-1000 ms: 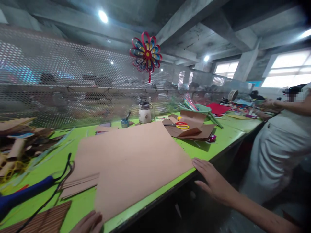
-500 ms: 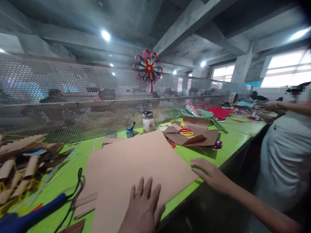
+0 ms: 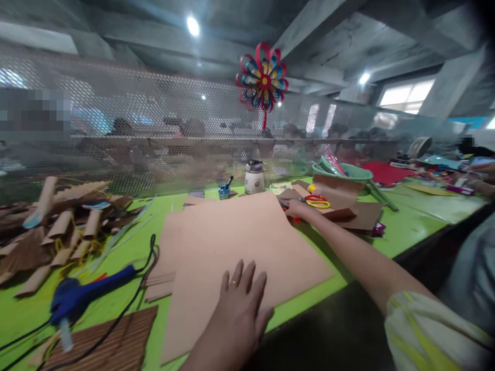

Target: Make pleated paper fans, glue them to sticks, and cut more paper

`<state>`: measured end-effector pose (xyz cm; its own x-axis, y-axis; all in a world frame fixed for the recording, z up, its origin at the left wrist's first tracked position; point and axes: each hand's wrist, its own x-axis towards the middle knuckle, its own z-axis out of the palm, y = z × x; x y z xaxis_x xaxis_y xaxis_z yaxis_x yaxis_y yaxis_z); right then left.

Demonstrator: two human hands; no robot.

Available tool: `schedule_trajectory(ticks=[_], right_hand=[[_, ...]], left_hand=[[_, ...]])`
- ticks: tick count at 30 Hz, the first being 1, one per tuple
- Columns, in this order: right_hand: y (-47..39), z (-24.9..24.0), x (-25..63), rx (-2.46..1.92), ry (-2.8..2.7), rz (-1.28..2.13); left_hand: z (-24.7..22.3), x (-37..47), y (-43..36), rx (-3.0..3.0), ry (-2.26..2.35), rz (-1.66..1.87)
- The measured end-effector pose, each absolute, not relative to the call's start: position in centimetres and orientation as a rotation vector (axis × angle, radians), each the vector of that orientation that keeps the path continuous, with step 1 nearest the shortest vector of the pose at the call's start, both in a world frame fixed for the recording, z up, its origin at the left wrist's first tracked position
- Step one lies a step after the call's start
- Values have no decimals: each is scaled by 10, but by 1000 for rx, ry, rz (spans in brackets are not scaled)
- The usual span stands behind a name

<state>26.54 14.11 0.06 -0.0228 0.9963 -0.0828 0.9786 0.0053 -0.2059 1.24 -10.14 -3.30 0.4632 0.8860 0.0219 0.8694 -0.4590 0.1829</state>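
A large sheet of brown cardboard [image 3: 224,232] lies flat on the green table. My left hand [image 3: 242,304] rests palm down on its near part, fingers spread, a ring on one finger. At the sheet's far right corner, my right hand [image 3: 299,210] is closed over a pair of scissors with red handles [image 3: 296,220]; the hand covers most of them. Just beyond it, yellow-and-red-handled scissors [image 3: 319,202] lie on folded brown paper [image 3: 340,193].
A blue glue gun [image 3: 88,293] with its cord lies left, near corrugated cardboard [image 3: 112,340]. Cardboard rolls [image 3: 62,224] are heaped behind. A blue pot [image 3: 224,192], a white jar [image 3: 254,179] and a green basket [image 3: 356,174] stand at the back. A co-worker's sleeve shows at right.
My right hand has moved from the sheet's right edge, forward and left, onto the red-handled scissors. My left hand stays on the sheet. The view has turned left and down.
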Motion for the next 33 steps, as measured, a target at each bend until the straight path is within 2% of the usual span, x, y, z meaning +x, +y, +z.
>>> schedule_trajectory(ticks=[5,13,19,24,33], right_hand=[[110,6,321,-2034,-2157,410],[25,-15,369,-1574,-2370,173],[14,-30,379,-1426,-2452,126],[4,-31,408,-1277,-2527,247],[18,-42,392,-1393,-2409,73]], left_hand=[[-39,13,-100,2640,1511,230],[-44,9,-97,2780,1450,243],[-44,-1,-99,2872,1371,270],[-48,-8,-99,2917,1364,329],[-46,-16,-101,2907,1339,333]])
